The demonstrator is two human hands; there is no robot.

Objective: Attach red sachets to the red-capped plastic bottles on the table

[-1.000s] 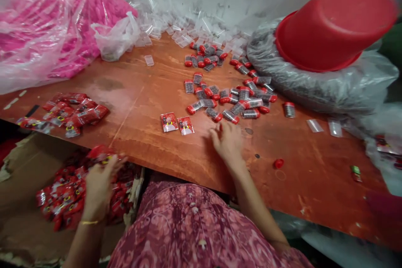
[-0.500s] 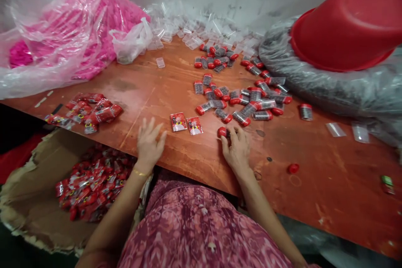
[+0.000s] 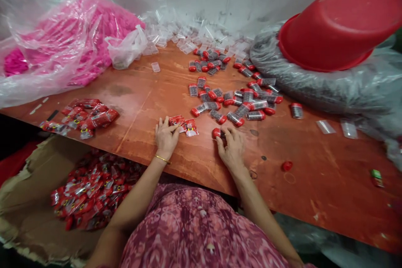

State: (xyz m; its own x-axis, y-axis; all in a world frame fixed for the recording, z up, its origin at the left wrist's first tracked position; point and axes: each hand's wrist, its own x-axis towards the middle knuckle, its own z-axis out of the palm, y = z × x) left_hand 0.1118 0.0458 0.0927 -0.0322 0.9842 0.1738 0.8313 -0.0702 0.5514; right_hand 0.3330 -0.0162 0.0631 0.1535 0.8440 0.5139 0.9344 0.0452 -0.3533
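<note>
My left hand (image 3: pixel 167 137) is at the left one of two small red printed packets, with its thumb and fingers closed at the edge of that packet (image 3: pixel 176 119). The second printed packet (image 3: pixel 191 128) lies flat against it on the right. My right hand (image 3: pixel 231 145) rests on the table with its fingers around a small clear container with a red cap (image 3: pixel 216 133). The cap points left, and the fingers hide most of the container's body. Just beyond this hand lies a pile of similar red-capped containers (image 3: pixel 243 110) with dark contents.
Filled red wrappers (image 3: pixel 91 117) lie at the left table edge, above a cardboard box (image 3: pixel 28 217) of more. Behind are a pink-filled plastic bag (image 3: pixel 84 29), clear plastic pieces (image 3: pixel 188 44) and a red tub (image 3: pixel 326 29) on a grey bag. A loose red cap (image 3: pixel 287 166) lies right.
My left hand has moved right and forward onto the left packet, which now touches the other one. My right hand still holds the red-capped container. The whole view has shifted slightly.
</note>
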